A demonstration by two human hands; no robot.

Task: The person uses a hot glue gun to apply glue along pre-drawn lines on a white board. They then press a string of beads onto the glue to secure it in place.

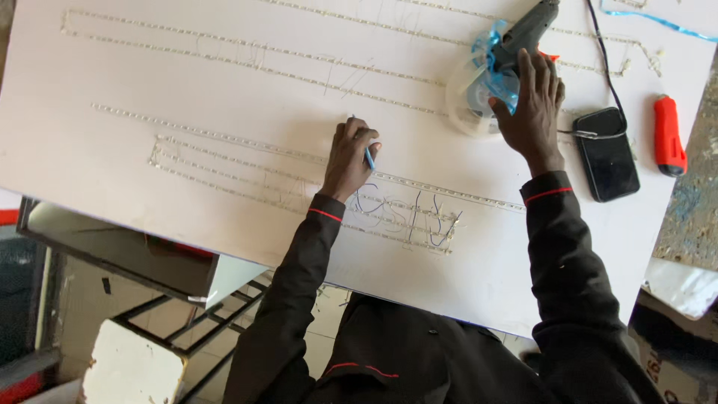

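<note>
My left hand point(348, 158) rests on a large white board point(187, 82), fingers closed on a thin blue wire point(369, 158) beside the light strips point(247, 146) glued across it. Thin blue and dark wires point(419, 217) join the strip ends just below that hand. My right hand point(532, 101) reaches to the far right of the board and closes over the handle of a dark glue gun point(527, 30). A clear reel with blue tape point(482, 82) lies under and left of that hand.
A black phone point(607, 153) lies right of my right hand, with a black cable point(602, 52) running past it. A red-handled tool point(668, 135) sits near the board's right edge. Metal frames and a white block point(131, 366) stand below the board.
</note>
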